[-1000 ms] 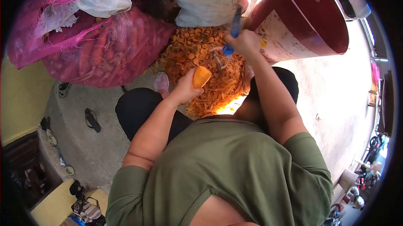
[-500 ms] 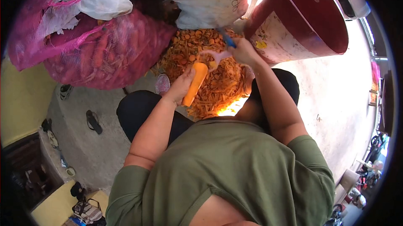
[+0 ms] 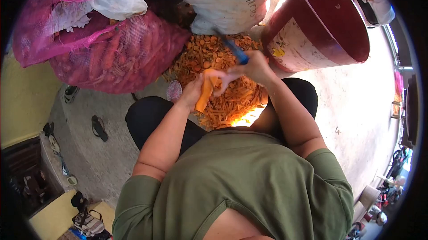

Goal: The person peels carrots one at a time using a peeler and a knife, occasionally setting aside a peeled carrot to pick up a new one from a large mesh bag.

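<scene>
My left hand [image 3: 191, 92] is closed around a peeled orange carrot [image 3: 205, 96], held at a slant over the pile. My right hand [image 3: 257, 69] grips a pink peeler [image 3: 228, 77], whose head is at the carrot's upper part; motion blurs it, so contact is hard to judge. Also in my right hand is a knife with a blue handle [image 3: 241, 57], its dark blade pointing up and left. Beneath both hands lies a heap of carrot peelings and cut carrot ends [image 3: 240, 95] on the floor between my legs.
A pink mesh sack full of carrots [image 3: 129, 57] stands at the left. Ahead is a white sack with black writing [image 3: 218, 1]. A tall dark red bucket [image 3: 303, 39] stands at the right, close to my right hand. A slipper [image 3: 99, 128] lies on the concrete floor.
The pink peeler has moved left and down onto or very near the carrot. The knife has swung with my right hand, and the view has shifted slightly.
</scene>
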`<state>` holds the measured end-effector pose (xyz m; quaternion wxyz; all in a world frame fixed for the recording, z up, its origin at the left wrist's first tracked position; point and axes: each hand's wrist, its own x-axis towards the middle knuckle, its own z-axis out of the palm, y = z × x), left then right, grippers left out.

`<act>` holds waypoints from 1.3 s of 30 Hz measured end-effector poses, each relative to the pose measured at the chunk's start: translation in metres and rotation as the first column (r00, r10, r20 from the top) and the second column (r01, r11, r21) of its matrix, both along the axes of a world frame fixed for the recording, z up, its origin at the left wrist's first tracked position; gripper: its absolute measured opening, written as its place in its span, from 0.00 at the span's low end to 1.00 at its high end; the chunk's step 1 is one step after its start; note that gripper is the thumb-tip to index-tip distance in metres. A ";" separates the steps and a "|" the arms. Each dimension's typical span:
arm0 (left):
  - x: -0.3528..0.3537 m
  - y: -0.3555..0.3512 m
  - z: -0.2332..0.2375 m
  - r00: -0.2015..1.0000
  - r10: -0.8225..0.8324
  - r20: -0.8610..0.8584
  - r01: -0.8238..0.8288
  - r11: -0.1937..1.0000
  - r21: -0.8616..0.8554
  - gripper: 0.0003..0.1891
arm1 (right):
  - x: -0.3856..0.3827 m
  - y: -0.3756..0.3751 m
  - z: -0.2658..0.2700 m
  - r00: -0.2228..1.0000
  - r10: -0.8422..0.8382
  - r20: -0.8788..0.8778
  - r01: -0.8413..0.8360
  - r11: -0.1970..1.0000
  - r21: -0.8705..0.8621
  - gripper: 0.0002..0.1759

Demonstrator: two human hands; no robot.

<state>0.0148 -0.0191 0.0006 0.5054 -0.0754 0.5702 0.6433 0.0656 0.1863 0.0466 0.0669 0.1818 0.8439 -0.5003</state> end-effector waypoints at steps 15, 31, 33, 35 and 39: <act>-0.001 -0.005 -0.010 0.984 -0.170 0.045 0.163 0.977 0.138 0.27 | -0.014 0.026 -0.017 0.973 -0.229 0.038 0.215 0.950 0.227 0.20; 0.000 -0.005 -0.001 0.987 -0.146 0.071 0.140 0.987 0.084 0.25 | -0.011 0.010 -0.023 0.915 -0.400 0.041 0.398 0.916 0.053 0.29; 0.000 -0.007 0.002 0.982 -0.148 0.115 0.135 0.984 0.115 0.26 | -0.014 0.045 -0.039 0.864 -0.484 -0.140 0.504 0.831 0.236 0.27; 0.000 -0.009 0.003 0.980 -0.141 0.143 0.117 0.979 0.164 0.27 | -0.015 0.063 -0.050 0.821 -0.560 -0.113 0.566 0.824 0.028 0.27; 0.001 -0.007 0.000 0.997 -0.046 0.063 0.040 0.994 0.102 0.26 | -0.003 0.027 -0.034 0.901 -0.431 0.039 0.433 0.895 -0.108 0.27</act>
